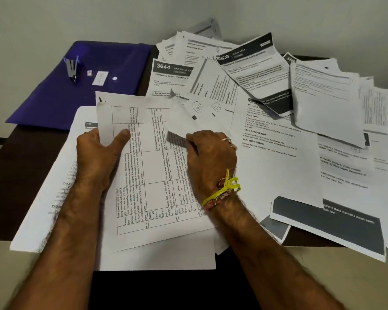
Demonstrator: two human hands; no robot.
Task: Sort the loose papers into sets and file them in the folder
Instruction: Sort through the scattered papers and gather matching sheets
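Note:
A printed sheet with a table grid (152,175) lies turned sideways in front of me, over other white sheets (54,198). My left hand (99,157) grips its left edge, thumb on top. My right hand (211,157) pinches the folded-over top right corner of the same sheet, fingers curled. A wide heap of loose printed papers (278,104) covers the right half of the dark table. The blue folder (94,70) lies flat and closed at the back left.
A stapler (71,69) and a small white box (100,77) sit on the folder. The dark table's left edge (7,157) shows beside the sheets. A pale wall rises behind the table. Some papers hang over the table's front right edge (336,238).

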